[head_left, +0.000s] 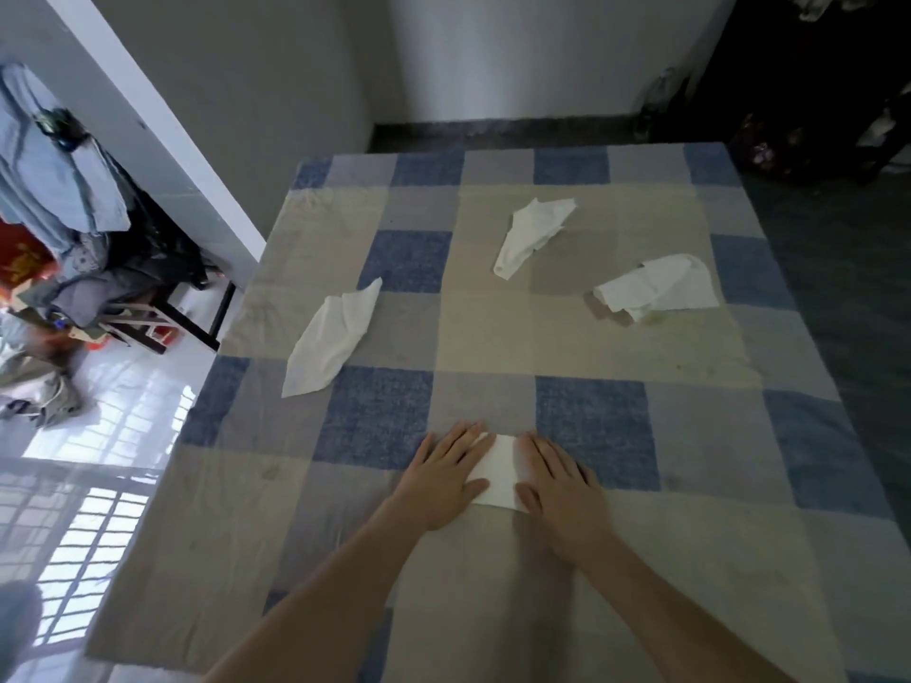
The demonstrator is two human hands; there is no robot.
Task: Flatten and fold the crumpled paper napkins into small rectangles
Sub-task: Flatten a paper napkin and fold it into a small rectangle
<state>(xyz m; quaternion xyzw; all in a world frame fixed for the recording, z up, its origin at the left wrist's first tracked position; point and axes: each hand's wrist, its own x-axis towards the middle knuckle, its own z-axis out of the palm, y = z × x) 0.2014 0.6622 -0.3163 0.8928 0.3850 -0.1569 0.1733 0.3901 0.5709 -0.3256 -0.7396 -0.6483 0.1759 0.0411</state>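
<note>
A checked cloth (591, 421) in blue, grey and beige squares covered the table and filled most of the view, its far edge running toward a pale wall. Off its left side stood a chair heaped with clothes (84, 248) over a bright tiled floor.

Three crumpled napkins lay on the far half of the cloth, well apart from one another: a long one near the left edge (330, 340), a twisted one toward the middle (532, 234), and a bunched one to the right (660, 288). None of them had been flattened yet.

Close to the near edge lay the napkin being worked (498, 470), already a small white rectangle. The left hand (443, 480) lay flat on its left part and the right hand (557, 485) on its right part, fingers straight and together, palms down, pressing rather than grasping; only a strip of paper showed between them.

Judging from this, the fold was being creased and the task was roughly a quarter done. The risks looked modest: thin tissue could tear if the palms slid outward under pressure, the soft cloth beneath could bunch and leave the crease crooked, and the layers might spring open once the hands lifted. Reaching across for the far napkins could also brush the finished rectangle out of shape.
</note>
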